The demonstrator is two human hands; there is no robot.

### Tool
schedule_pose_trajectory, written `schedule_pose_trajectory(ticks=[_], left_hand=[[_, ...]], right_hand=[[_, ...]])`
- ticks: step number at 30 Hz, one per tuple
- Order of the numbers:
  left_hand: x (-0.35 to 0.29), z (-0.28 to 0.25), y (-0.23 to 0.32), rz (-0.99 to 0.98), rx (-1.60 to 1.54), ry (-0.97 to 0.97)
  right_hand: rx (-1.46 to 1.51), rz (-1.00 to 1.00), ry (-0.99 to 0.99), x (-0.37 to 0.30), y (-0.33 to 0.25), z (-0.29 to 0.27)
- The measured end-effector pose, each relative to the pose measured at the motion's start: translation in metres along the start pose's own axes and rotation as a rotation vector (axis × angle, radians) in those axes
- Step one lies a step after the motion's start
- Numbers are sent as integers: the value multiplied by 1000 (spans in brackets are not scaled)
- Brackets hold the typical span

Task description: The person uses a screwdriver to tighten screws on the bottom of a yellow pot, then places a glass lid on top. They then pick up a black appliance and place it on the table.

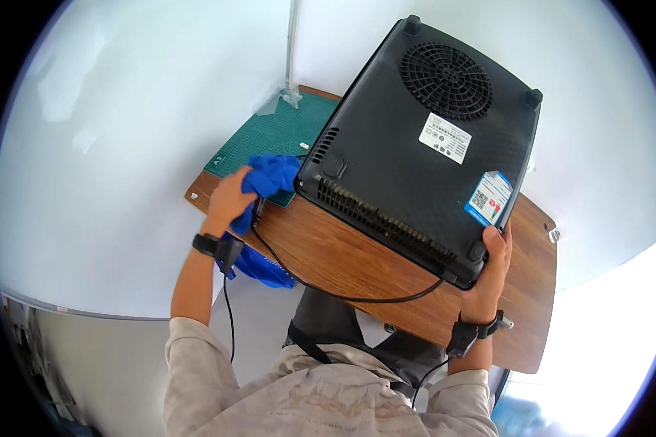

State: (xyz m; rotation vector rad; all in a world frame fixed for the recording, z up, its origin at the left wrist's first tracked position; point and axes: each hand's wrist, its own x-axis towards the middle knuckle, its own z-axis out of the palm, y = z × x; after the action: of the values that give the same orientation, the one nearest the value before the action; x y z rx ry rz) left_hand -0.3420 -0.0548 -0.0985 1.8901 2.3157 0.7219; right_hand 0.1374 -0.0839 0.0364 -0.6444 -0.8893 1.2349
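Note:
A black induction cooker (401,131) is tilted up over the table with its underside facing me, showing a round fan grille (447,80), rubber feet, slotted vents and two stickers. My right hand (488,273) grips its near right corner, thumb on the underside and fingers hidden behind the edge. To the left, my left hand (229,197) is closed on a bunched blue cloth (271,173) close to the cooker's left corner. From the near edge of the cooker a black power cord (342,295) loops across to below the cloth.
A green cutting mat (251,138) lies on the wooden table (335,251), with clear plastic film (280,98) at its far edge. Blue fabric (259,269) hangs by the table's left front edge. White panels (138,146) stand around the table.

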Motion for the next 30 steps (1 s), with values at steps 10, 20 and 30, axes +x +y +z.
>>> schedule_pose_trajectory(ticks=[10, 20, 30], left_hand=[[74, -45, -26, -18, -278, 432], [62, 23, -70, -151, 13, 219], [21, 14, 62, 79, 130, -59]], right_hand=[[-106, -62, 82, -41, -16, -42], [-110, -116, 188, -55, -28, -41], [-168, -108, 360, -99, -27, -51]])
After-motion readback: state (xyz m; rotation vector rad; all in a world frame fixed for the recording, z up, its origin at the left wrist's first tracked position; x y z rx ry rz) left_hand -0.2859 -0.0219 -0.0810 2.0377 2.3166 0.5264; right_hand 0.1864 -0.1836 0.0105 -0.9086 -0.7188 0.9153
